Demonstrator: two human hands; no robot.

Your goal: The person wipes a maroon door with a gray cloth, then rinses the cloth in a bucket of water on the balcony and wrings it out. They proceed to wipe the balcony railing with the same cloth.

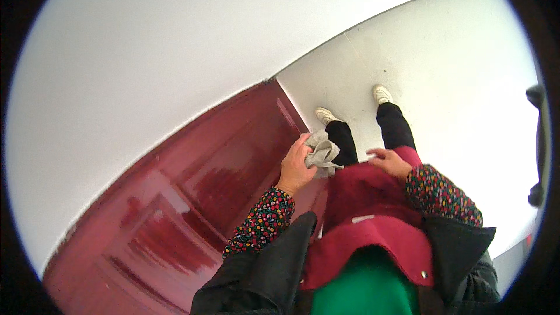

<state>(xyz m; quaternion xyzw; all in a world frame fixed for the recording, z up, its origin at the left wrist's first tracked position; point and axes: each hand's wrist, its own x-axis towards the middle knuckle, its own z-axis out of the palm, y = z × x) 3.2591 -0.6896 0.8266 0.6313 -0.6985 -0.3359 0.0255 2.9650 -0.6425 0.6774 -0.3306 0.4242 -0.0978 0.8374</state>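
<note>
My left hand (297,164) grips a crumpled grey cloth (322,151), its folds hanging out past the fingertips. That hand is beside the dark red panelled door (227,175); whether the cloth touches the door I cannot tell. My right hand (390,162) holds nothing, with its fingers partly bent and apart, in front of the dark red apron (372,188) I wear. Glossy, streaked patches show on the door's raised panels.
A white wall (144,61) borders the door along its far edge. My shoes, the left shoe (326,115) and the right shoe (382,94), stand on a pale grey floor (459,61). A dark curved object (542,144) shows at the right rim.
</note>
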